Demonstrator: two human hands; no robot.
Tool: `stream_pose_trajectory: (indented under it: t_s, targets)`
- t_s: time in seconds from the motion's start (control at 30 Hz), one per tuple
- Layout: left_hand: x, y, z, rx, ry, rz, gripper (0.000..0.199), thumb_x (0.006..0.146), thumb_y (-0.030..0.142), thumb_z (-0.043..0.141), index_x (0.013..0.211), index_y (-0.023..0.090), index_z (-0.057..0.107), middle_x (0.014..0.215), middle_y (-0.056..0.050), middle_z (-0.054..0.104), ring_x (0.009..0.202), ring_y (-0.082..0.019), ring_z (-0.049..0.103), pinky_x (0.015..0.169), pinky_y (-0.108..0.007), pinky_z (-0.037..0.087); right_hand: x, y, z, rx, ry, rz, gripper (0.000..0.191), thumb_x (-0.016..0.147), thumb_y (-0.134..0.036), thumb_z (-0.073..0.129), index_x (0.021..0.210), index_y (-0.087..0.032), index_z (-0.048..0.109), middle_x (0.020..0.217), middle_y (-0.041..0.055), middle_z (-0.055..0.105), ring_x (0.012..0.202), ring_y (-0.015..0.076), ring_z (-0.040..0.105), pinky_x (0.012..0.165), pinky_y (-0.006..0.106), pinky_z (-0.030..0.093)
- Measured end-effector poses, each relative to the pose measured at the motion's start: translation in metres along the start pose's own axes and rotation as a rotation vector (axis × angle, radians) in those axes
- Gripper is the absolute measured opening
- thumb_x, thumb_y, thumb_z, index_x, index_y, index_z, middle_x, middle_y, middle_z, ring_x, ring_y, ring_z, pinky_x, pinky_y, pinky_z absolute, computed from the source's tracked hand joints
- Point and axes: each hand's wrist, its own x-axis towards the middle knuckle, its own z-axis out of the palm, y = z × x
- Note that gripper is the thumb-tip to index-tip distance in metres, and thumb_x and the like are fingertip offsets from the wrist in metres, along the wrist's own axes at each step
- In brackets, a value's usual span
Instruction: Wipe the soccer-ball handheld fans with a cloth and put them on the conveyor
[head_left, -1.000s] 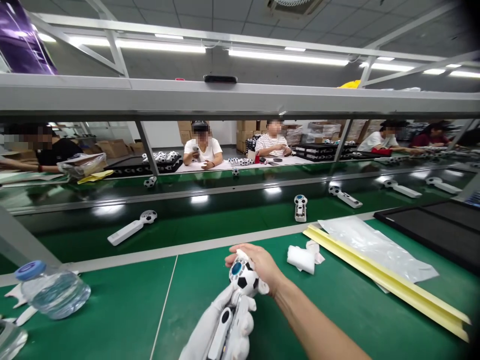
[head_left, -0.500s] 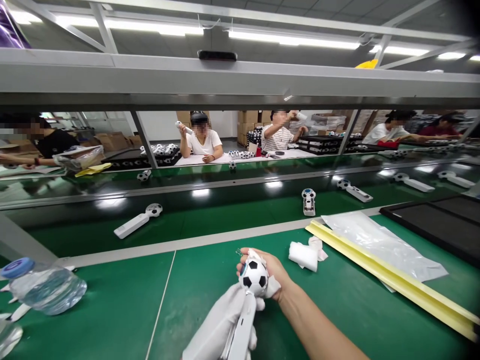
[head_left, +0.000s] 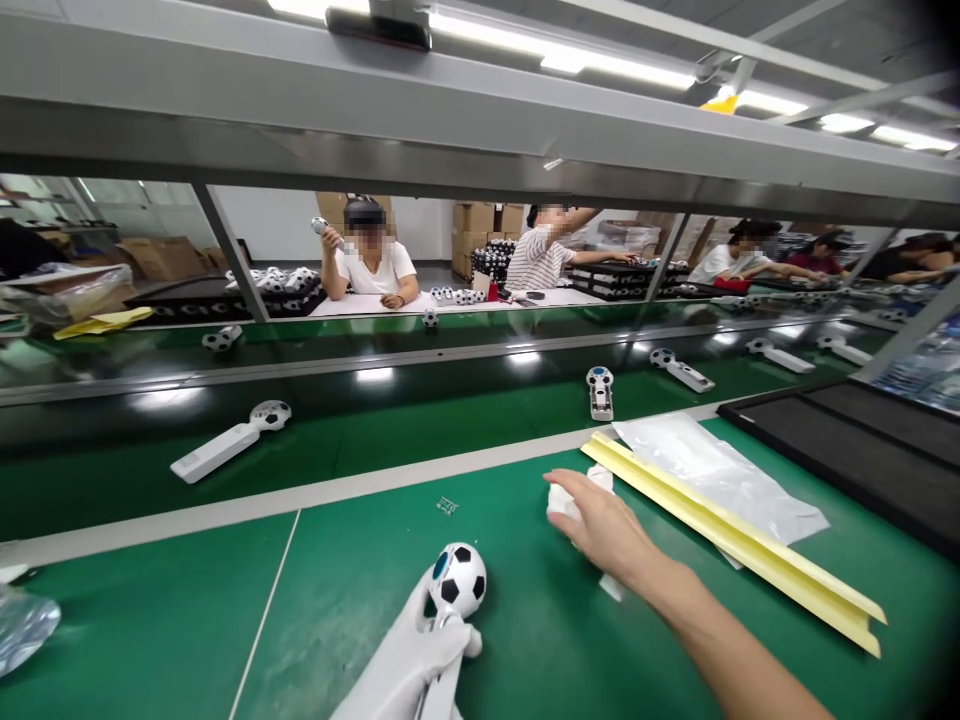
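My left hand (head_left: 420, 640), in a white glove, is wrapped around the handle of a white handheld device with a soccer-ball head (head_left: 459, 580). The ball has black pentagons and a blue round patch on its left side. To the right, my bare right hand (head_left: 600, 525) bends its fingers and thumb around a soft white roll (head_left: 562, 502) on the green bench. A small white scrap (head_left: 611, 587) shows below that hand. Between the hands and the belt lies a small clear piece with pale markings (head_left: 447, 506).
Several similar ball-headed devices, one (head_left: 225, 445) at left, lie on the green belt (head_left: 390, 420). A yellow channel strip (head_left: 735, 540), a plastic bag (head_left: 720, 480) and a black tray (head_left: 862, 450) occupy the right. A bottle (head_left: 26, 625) lies left. Co-workers sit across, under a grey overhead beam (head_left: 450, 130).
My right hand has left the ball head and moved right onto the white roll. The left hand still grips the device, slightly lower and left. The view has shifted right.
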Motion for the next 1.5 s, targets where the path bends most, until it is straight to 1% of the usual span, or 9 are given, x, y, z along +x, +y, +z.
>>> stream_pose_trajectory:
  t_s: [0.1,0.23,0.33,0.43,0.63,0.83,1.23,1.4,1.5]
  targets:
    - [0.007,-0.005,-0.002,-0.005,0.012,-0.025,0.034,0.088,0.034,0.051,0.115,0.014,0.048,0.096,-0.006,0.056,0.07,-0.011,0.056,0.057,-0.023,0.051,0.002,0.027,-0.007,-0.354,-0.17,0.056,0.054,0.076,-0.02,0.057,0.128,-0.022,0.045,0.136,0.0113,0.041,0.104,0.0338,0.055,0.083,0.05,0.046]
    - [0.005,-0.004,-0.001,-0.022,0.054,-0.066,0.044,0.089,0.033,0.05,0.127,0.018,0.034,0.094,-0.005,0.056,0.054,-0.006,0.051,0.048,-0.019,0.047,0.003,0.034,-0.007,-0.377,-0.191,0.019,0.048,0.08,-0.018,0.049,0.128,-0.02,0.042,0.127,0.0116,0.048,0.094,0.0319,0.059,0.076,0.047,0.049]
    - [0.002,0.001,0.004,-0.025,0.095,-0.101,0.058,0.085,0.031,0.053,0.133,0.024,0.02,0.089,-0.003,0.057,0.044,-0.005,0.049,0.044,-0.018,0.045,-0.007,0.013,-0.012,-0.311,-0.104,-0.088,0.042,0.086,-0.024,0.045,0.127,-0.024,0.039,0.126,0.0094,0.047,0.094,0.0285,0.058,0.075,0.044,0.049]
    - [0.002,0.003,0.008,-0.006,0.122,-0.106,0.066,0.079,0.029,0.058,0.133,0.029,0.02,0.077,0.001,0.054,0.041,-0.007,0.049,0.039,-0.018,0.044,-0.026,-0.026,-0.009,-0.158,-0.051,-0.249,0.034,0.089,-0.029,0.041,0.123,-0.032,0.04,0.125,0.0059,0.046,0.095,0.0245,0.058,0.073,0.04,0.05]
    - [0.009,-0.008,0.008,0.013,0.127,-0.079,0.061,0.083,0.027,0.056,0.134,0.026,0.023,0.078,0.001,0.053,0.043,-0.005,0.045,0.037,-0.016,0.043,-0.05,-0.079,0.025,-0.279,-0.112,-0.468,0.039,0.09,-0.018,0.033,0.125,-0.033,0.041,0.126,0.0114,0.044,0.06,0.0195,0.06,0.05,0.039,0.051]
    - [0.004,-0.012,0.002,-0.001,0.05,0.011,0.031,0.088,0.031,0.052,0.113,0.014,0.049,0.094,-0.005,0.056,0.068,-0.01,0.055,0.056,-0.022,0.05,-0.042,-0.068,0.026,-0.399,-0.055,-0.495,0.04,0.089,-0.014,0.035,0.124,-0.03,0.046,0.123,0.0143,0.048,0.064,0.0235,0.063,0.048,0.039,0.051]
    - [0.002,-0.013,-0.001,0.026,0.02,0.068,0.028,0.088,0.03,0.053,0.11,0.013,0.051,0.092,-0.004,0.056,0.068,-0.01,0.055,0.057,-0.022,0.05,-0.043,-0.071,0.024,-0.469,-0.053,-0.54,0.042,0.086,-0.013,0.035,0.124,-0.025,0.051,0.12,0.0174,0.052,0.06,0.0236,0.063,0.045,0.038,0.051]
    - [0.002,-0.013,0.0,0.036,0.025,0.068,0.028,0.088,0.03,0.053,0.109,0.013,0.051,0.091,-0.004,0.056,0.068,-0.009,0.055,0.056,-0.022,0.05,-0.045,-0.072,0.026,-0.519,-0.062,-0.644,0.048,0.083,-0.009,0.037,0.128,-0.023,0.046,0.124,0.0201,0.049,0.057,0.0241,0.062,0.041,0.039,0.05]
    - [0.001,-0.012,0.0,0.041,0.02,0.067,0.028,0.088,0.03,0.053,0.11,0.013,0.051,0.093,-0.004,0.056,0.069,-0.01,0.056,0.057,-0.023,0.051,-0.041,-0.072,0.025,-0.511,-0.082,-0.574,0.044,0.085,-0.011,0.037,0.124,-0.025,0.049,0.122,0.0174,0.05,0.059,0.0233,0.063,0.043,0.037,0.05]
